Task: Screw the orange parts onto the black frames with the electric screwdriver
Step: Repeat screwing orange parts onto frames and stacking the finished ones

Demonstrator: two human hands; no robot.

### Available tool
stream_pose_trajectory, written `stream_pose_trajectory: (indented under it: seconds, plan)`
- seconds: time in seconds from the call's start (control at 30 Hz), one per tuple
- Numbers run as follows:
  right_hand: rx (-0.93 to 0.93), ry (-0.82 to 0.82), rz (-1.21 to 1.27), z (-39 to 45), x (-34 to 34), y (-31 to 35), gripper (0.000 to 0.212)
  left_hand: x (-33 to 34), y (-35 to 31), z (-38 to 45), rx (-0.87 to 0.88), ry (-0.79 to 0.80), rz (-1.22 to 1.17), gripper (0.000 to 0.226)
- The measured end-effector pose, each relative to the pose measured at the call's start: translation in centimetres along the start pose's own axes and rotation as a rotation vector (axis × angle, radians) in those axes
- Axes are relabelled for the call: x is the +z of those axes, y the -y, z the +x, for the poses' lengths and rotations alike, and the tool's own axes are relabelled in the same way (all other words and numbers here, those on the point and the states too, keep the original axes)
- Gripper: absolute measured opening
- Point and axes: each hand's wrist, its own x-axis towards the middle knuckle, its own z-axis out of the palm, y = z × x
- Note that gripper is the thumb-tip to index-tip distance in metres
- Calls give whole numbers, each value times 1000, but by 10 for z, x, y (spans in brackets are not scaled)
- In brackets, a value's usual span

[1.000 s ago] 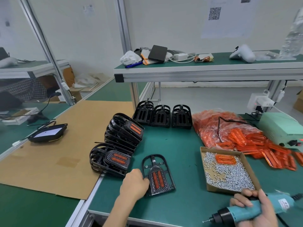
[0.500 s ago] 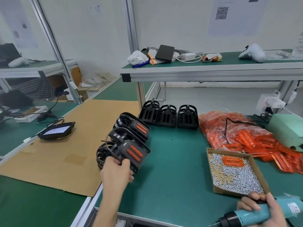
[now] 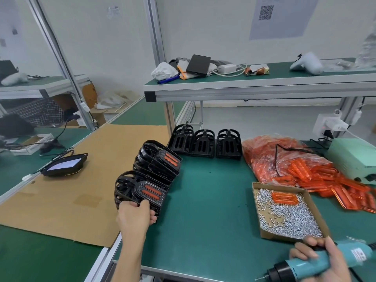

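Note:
My left hand (image 3: 135,215) grips a black frame with orange inserts (image 3: 149,191) at the near end of a leaning row of finished frames (image 3: 160,161) on the green bench. Three bare black frames (image 3: 204,143) stand upright behind that row. My right hand (image 3: 323,259) holds the teal electric screwdriver (image 3: 305,266) at the bottom right, its bit pointing left. Loose orange parts (image 3: 301,169) lie piled on a plastic bag at the right. A cardboard tray (image 3: 264,234) holds several small screws (image 3: 289,216) and one orange part (image 3: 285,198).
A brown cardboard sheet (image 3: 67,192) covers the bench to the left, with a black device (image 3: 65,164) on it. A pale green power unit (image 3: 354,157) stands at the far right. An upper shelf (image 3: 254,86) carries a black box, a charger and a white controller.
My left hand lifted the finished frame from the bench in front of me and carried it left onto the near end of the finished row. The camera view shifted left.

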Motion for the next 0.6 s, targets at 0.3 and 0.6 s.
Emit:
stream_pose_trajectory:
  seconds: [0.3, 0.6]
  plan:
    - [86, 284, 86, 4, -15, 17, 54, -2, -6, -23, 109, -121, 123, 24]
    - [286, 774, 110, 13, -18, 8, 75, 87, -67, -42, 650, 198, 81, 5]
